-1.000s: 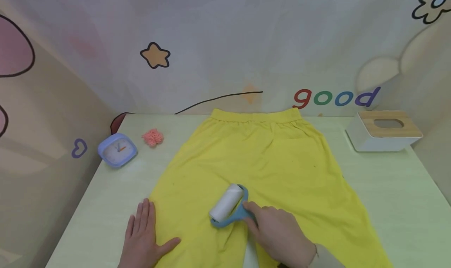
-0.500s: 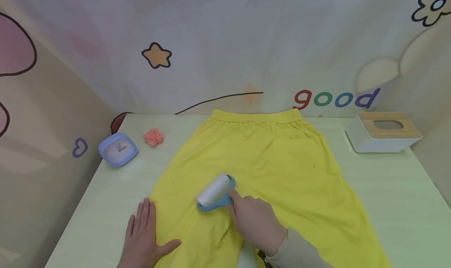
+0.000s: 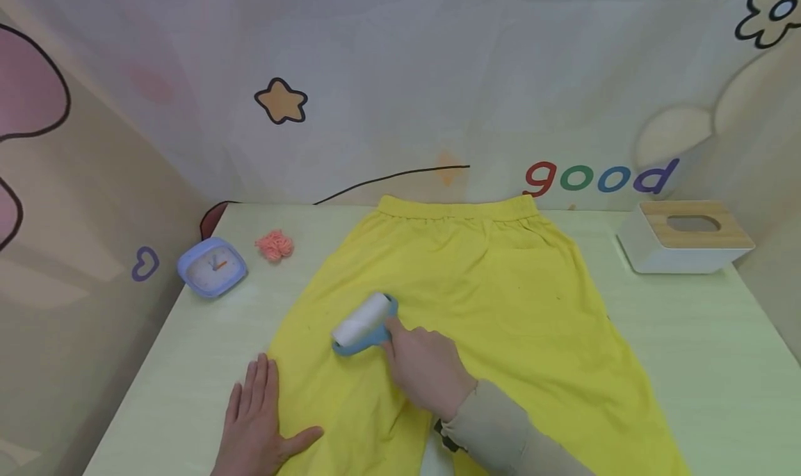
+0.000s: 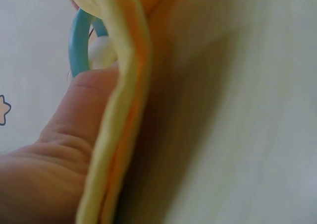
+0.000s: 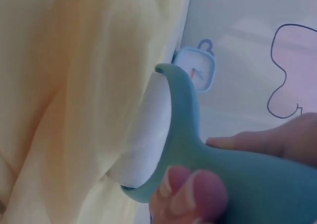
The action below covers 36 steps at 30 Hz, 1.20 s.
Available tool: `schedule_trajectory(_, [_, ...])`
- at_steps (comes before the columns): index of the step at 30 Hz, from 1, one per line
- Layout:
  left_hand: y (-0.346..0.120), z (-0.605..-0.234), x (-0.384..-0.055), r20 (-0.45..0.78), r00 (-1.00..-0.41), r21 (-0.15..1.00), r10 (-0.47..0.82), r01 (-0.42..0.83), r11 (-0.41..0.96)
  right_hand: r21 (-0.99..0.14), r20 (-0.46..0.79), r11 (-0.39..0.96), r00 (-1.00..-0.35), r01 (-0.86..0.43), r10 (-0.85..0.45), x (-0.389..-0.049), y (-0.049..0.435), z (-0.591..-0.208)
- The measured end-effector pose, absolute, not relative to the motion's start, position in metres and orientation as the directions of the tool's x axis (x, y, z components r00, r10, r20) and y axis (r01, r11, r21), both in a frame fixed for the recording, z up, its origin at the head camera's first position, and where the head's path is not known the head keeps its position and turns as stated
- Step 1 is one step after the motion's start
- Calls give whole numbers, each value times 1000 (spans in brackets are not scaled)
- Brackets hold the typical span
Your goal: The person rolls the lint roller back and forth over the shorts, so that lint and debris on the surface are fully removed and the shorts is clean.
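Yellow pants [image 3: 500,288] lie spread on the table, waistband toward the wall. My right hand [image 3: 428,368] grips the blue handle of a lint roller [image 3: 363,323], whose white roll rests on the leg at the left. In the right wrist view, the fingers curl round the handle of the lint roller [image 5: 183,130] and the roll touches the cloth. My left hand [image 3: 256,420] lies flat at the pants' left edge, fingers straight and thumb spread over the fabric. The left wrist view shows its thumb [image 4: 74,120] beside a fold of the pants [image 4: 119,85].
A blue clock [image 3: 213,267] stands at the table's left edge, with a pink scrunchie-like bundle [image 3: 274,245] beside it. At the back right is a white tissue box [image 3: 685,236] with a wooden lid. A printed wall [image 3: 400,80] closes off the back.
My right hand has moved the lint roller up and to the left across the pants, away from the crotch. The left hand has stayed in place.
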<state>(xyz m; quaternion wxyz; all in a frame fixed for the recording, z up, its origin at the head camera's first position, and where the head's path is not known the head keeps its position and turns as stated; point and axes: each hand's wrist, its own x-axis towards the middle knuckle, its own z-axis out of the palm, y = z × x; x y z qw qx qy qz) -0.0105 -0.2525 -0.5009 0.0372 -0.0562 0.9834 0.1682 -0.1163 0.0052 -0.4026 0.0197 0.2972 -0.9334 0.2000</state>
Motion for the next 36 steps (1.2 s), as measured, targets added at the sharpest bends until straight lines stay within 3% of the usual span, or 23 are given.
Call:
schedule_trajectory(6, [-250, -505, -10, -57, -994, 312, -97, -110, 944, -385, 114, 750, -834, -538, -540, -128, -10, -411])
schedule_trajectory(13, [-247, -505, -10, -43, -994, 298, -101, -109, 948, -347, 154, 758, -830, -553, -535, -135, -18, -418])
schedule_trajectory(27, [-248, -512, -8, 103, -990, 233, -94, -68, 970, -424, 138, 750, -855, -507, -500, -121, 6, -419])
schedule_trajectory(36, [-249, -510, -7, 29, -992, 239, -124, -113, 964, -457, 99, 760, -876, -462, -473, -101, 31, -421])
